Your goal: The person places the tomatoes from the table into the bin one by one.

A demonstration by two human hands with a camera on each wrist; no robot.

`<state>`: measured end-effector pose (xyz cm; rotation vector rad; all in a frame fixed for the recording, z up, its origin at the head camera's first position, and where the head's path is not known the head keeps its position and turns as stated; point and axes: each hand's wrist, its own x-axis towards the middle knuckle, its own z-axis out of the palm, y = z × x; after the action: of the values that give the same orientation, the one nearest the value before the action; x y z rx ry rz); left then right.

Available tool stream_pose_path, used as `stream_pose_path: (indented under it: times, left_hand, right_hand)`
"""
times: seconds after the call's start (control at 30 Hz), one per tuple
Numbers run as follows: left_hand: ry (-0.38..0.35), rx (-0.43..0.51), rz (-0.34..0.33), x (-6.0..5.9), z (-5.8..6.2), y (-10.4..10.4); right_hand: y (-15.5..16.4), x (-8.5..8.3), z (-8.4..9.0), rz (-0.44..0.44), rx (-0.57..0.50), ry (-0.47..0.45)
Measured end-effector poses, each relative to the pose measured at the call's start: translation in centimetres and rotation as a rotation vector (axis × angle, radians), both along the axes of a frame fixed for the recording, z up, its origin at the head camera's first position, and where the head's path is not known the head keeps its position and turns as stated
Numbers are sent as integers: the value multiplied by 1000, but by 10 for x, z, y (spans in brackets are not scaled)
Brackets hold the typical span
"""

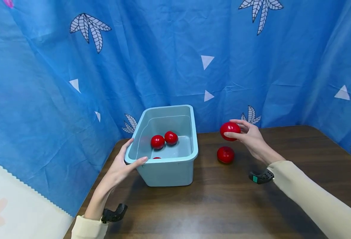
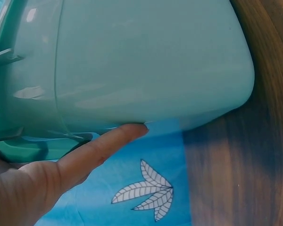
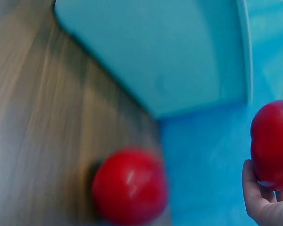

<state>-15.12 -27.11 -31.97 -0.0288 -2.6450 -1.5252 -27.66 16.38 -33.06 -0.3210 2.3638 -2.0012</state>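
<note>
Head view: our left hand (image 1: 122,165) grips the near left corner of the tub (image 1: 193,146), thumb over the rim. Our right hand (image 1: 251,136) holds a tomato (image 1: 230,130) in its fingertips, up off the table and right of the tub. A second tomato (image 1: 225,154) sits on the table (image 1: 283,199) just below it. Two tomatoes (image 1: 164,139) float in the water inside, a third barely visible at the near wall. We judge this mid-transfer; next move needs the held tomato carried left over the rim.

Left wrist view: finger (image 2: 101,148) pressed along the tub's outer wall (image 2: 146,61).

Right wrist view: blurred; held tomato (image 3: 273,146) at the edge, loose one (image 3: 129,186) on the wood.

Surroundings: dark wood table, blue patterned curtain (image 1: 163,49) behind.
</note>
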Motion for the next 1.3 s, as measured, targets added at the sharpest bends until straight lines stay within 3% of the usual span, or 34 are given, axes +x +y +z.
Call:
stream_pose_path:
  times: [0.23, 0.6, 0.93, 1.3]
  left_hand:
    - [-4, 5, 0, 0, 1, 1]
    - [-6, -10, 3, -1, 1, 3]
    - [-10, -3, 10, -1, 1, 1]
    - [2, 6, 6, -1, 1, 1]
  right_hand:
    - [-50, 14, 43, 123, -21, 69]
    - [-113, 4, 81, 210, -74, 145]
    - [-160, -21, 91, 196, -172, 99]
    - [-181, -41, 86, 140, -189, 56]
